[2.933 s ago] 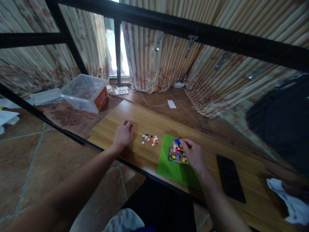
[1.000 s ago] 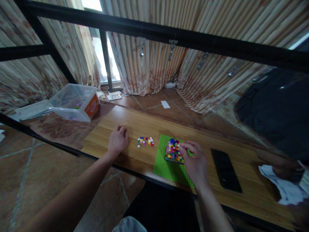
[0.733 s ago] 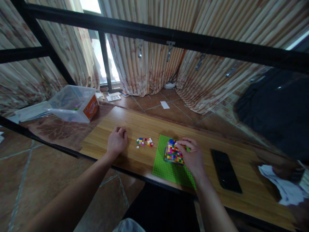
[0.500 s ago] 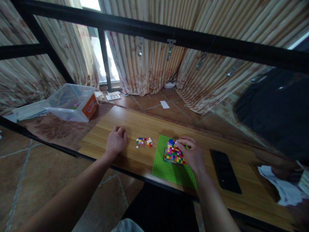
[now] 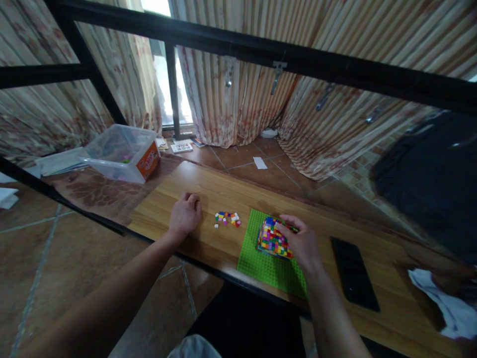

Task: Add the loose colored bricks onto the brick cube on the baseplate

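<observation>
A block of small multicoloured toy bricks (image 5: 274, 241) stands on a green studded baseplate (image 5: 248, 261) on the table. My right hand (image 5: 301, 238) reaches over its right side, thumb and fingers pinched at the top. A small white toy brick (image 5: 277, 225) shows by the fingertips; the fingers partly cover it. My left hand (image 5: 185, 214) rests on the wood left of the loose bricks, its fingers curled under, so anything inside is hidden. Several loose toy bricks (image 5: 227, 217) in mixed colours lie between that hand and the baseplate.
A black phone (image 5: 354, 273) lies right of the baseplate on the wooden table (image 5: 208, 181). Crumpled white paper (image 5: 439, 298) is at the far right. A clear plastic bin (image 5: 119, 149) stands beyond the table's left end. A black metal bar (image 5: 246, 47) crosses above.
The whole view has shifted slightly, moving the table and things a little rightward in the picture. Both hands keep nearly the same places relative to the bricks and table.
</observation>
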Action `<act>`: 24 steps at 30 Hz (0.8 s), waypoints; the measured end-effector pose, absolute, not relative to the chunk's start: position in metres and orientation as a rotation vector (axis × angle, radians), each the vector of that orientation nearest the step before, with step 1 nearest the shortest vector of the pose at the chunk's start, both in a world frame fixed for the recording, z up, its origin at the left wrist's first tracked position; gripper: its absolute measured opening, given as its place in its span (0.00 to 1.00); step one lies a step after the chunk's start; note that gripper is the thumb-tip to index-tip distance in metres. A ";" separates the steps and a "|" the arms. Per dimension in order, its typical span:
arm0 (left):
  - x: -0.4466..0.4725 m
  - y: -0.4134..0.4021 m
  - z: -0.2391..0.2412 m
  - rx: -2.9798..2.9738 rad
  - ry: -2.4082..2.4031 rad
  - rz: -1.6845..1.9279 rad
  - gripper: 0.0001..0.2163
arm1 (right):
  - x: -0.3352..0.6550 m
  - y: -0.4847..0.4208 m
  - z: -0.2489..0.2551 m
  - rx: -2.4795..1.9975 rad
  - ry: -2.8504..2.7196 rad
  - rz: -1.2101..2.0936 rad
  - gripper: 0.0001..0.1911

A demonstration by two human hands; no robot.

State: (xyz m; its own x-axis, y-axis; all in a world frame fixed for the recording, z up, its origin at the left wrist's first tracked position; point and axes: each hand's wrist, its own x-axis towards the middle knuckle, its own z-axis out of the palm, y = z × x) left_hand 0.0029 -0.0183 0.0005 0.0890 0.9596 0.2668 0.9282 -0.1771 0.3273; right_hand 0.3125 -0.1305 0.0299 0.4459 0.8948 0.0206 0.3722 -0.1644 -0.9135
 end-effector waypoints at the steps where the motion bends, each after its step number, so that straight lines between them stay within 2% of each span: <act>1: 0.003 -0.018 0.001 2.258 1.966 0.653 0.13 | 0.313 -0.131 0.029 -1.730 -1.076 0.717 0.21; 11: 0.003 -0.019 -0.001 2.280 1.964 0.652 0.14 | 0.307 -0.130 0.037 -1.612 -0.793 1.065 0.24; 24: 0.002 -0.019 -0.003 2.270 1.960 0.668 0.13 | 0.305 -0.128 0.041 -1.606 -0.768 1.087 0.20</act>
